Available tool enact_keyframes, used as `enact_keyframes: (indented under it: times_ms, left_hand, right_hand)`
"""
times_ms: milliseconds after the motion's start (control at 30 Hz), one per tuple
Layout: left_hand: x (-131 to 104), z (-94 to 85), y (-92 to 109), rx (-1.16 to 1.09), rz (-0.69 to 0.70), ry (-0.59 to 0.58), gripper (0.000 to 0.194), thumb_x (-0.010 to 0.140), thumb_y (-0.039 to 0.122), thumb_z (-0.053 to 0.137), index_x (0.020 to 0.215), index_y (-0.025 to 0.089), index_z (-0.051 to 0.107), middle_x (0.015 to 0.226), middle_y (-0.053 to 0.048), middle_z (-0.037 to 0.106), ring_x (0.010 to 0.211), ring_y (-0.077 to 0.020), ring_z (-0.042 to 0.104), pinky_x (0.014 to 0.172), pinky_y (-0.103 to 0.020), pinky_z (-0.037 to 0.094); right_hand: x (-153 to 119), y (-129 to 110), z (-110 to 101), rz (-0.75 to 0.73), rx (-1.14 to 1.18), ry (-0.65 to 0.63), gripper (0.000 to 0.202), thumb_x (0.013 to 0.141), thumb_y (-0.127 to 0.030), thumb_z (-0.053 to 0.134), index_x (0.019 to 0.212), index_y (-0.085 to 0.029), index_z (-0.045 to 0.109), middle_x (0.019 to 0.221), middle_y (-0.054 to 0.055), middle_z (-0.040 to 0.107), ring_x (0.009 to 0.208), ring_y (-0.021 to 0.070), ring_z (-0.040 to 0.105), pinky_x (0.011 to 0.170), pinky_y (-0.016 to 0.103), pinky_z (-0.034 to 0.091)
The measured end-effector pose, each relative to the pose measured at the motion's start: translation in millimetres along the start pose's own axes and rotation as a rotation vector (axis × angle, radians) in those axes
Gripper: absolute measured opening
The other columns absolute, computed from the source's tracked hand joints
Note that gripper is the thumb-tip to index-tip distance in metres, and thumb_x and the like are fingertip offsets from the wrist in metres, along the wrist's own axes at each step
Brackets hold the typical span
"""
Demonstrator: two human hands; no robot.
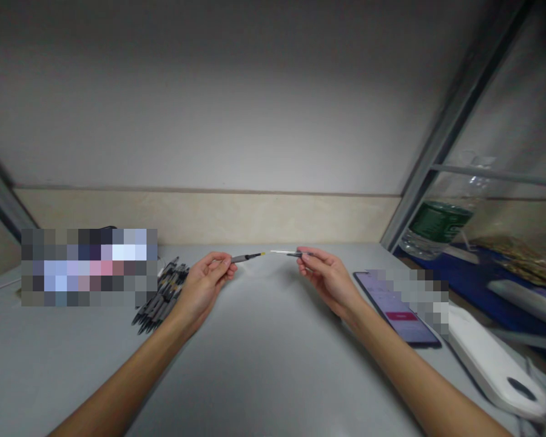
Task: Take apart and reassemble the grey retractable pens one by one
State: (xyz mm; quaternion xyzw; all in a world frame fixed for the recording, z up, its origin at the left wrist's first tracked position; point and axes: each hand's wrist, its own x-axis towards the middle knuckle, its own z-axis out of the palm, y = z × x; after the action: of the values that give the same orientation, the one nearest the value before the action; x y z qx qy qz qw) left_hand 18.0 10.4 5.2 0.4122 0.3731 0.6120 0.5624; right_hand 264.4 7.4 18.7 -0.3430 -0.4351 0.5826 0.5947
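Observation:
My left hand [208,279] is closed in a pinch around a grey pen barrel [242,259], whose dark, narrow end with a yellowish tip points right. Across from it, my right hand [325,273] pinches a thin, pale pen refill [282,252] that points left. A small dark piece [293,255] also sticks out from the right fingertips; its kind is too small to tell. The barrel's tip and the refill's end face each other with a small gap between them, above the table. Just left of my left hand lies a pile of dark grey pens [161,297].
On the grey table [264,364], a phone [404,315] with a lit screen and a white, rounded device [495,364] lie to the right. A blurred-out patch [91,267] covers something at left. A plastic bottle [446,218] stands beyond the metal frame [418,182].

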Motion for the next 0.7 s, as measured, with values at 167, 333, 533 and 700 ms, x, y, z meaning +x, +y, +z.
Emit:
enact_keyframes:
  times_ms: [167,333,533,700]
  left_hand:
    - [1.8,-1.6,-0.5,0.008,0.011,-0.006,0.024,0.065,0.028,0.076,0.079,0.014,0.063,0.067,-0.001,0.066,0.063,-0.0069,0.057,0.066,-0.017,0.045]
    - [0.1,-0.8,2.0,0.024,0.005,-0.014,0.022,0.066,0.027,0.074,0.079,0.014,0.063,0.066,0.0,0.066,0.062,-0.0062,0.057,0.066,-0.016,0.044]
    - [-4.1,2.6,1.6,0.066,-0.003,-0.068,0.024,0.066,0.029,0.074,0.08,0.014,0.062,0.065,0.0,0.066,0.061,-0.007,0.057,0.065,-0.017,0.044]
    - [-3.6,2.3,0.4,0.077,-0.014,-0.086,0.021,0.068,0.029,0.073,0.078,0.014,0.062,0.065,0.0,0.066,0.062,-0.0067,0.056,0.064,-0.016,0.043]
  right_hand:
    - [-0.4,-0.4,-1.1,-0.028,-0.049,0.007,0.029,0.065,-0.027,0.077,0.091,-0.014,0.072,0.074,0.005,0.067,0.062,0.0116,0.058,0.061,0.024,0.048]
    - [-1.4,1.3,1.1,-0.048,-0.082,-0.004,0.029,0.065,-0.027,0.077,0.091,-0.015,0.072,0.071,0.003,0.067,0.062,0.0114,0.057,0.062,0.024,0.047]
    - [-4.6,5.1,6.7,-0.019,-0.094,-0.052,0.028,0.064,-0.026,0.078,0.089,-0.016,0.072,0.073,0.004,0.069,0.064,0.0117,0.06,0.065,0.025,0.048]
    - [-5.9,7.0,6.5,-0.013,-0.111,-0.074,0.026,0.066,-0.025,0.077,0.09,-0.015,0.072,0.074,0.004,0.07,0.066,0.0108,0.061,0.067,0.023,0.048]
